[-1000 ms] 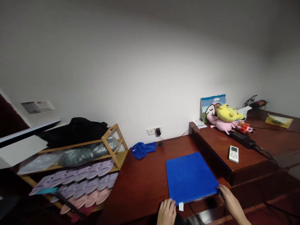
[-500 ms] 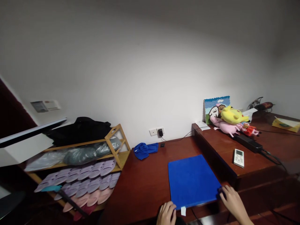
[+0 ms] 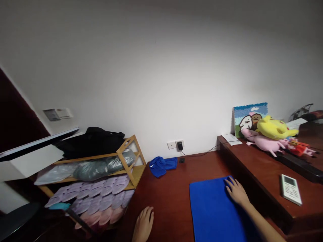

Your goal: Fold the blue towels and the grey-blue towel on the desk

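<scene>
Reddish-brown desk [image 3: 170,198], blue cloth [image 3: 212,210] flat on it.
Cloth's near edge is cut off; the right hand [image 3: 236,192] lies open at its far right corner, the left hand [image 3: 143,224] loosely open left of it. Wooden rack [image 3: 138,173] holds clogs [image 3: 97,189] and an unclear plastic-wrapped bundle [image 3: 93,170].

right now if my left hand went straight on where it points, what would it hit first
Probably the crumpled blue cloth: the left hand points roughly toward it across the brown tabletop, though depth is hard to judge.
</scene>
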`<action>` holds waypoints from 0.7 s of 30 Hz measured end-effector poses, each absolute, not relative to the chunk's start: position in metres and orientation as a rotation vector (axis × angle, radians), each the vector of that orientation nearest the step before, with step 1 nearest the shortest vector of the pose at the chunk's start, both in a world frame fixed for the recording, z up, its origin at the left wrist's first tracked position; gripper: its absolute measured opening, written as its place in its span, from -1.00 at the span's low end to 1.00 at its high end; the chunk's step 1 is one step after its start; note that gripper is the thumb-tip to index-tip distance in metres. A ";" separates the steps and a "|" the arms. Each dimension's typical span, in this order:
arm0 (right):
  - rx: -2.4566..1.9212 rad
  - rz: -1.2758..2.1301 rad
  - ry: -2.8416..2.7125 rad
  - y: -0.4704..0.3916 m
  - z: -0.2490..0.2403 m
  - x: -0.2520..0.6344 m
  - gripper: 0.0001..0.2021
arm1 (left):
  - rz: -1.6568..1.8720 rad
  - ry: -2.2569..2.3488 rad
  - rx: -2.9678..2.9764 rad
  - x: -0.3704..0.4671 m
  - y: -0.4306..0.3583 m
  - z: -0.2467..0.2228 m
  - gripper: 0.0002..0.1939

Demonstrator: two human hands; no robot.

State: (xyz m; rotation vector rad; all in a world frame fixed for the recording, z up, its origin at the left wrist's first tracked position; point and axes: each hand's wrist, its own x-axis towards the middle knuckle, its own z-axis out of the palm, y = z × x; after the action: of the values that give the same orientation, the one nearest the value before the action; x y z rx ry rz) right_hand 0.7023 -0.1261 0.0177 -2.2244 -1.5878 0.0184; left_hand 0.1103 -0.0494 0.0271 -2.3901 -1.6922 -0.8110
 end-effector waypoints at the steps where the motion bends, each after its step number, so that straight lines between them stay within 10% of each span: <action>1: -2.268 0.024 -1.596 -0.123 0.006 0.700 -0.41 | -0.818 -1.709 -2.362 0.105 -0.045 0.022 -0.60; 21: -2.120 0.037 -1.838 -0.205 0.004 0.524 -0.39 | -0.807 -1.815 -2.366 0.115 -0.064 0.032 -0.65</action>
State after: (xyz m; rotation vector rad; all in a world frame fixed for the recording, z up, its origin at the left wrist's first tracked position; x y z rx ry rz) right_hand 0.5243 -0.2055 0.0045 -2.1202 -1.8384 0.0373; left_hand 0.1155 -0.0635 0.0320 -2.3662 -1.8150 -0.8067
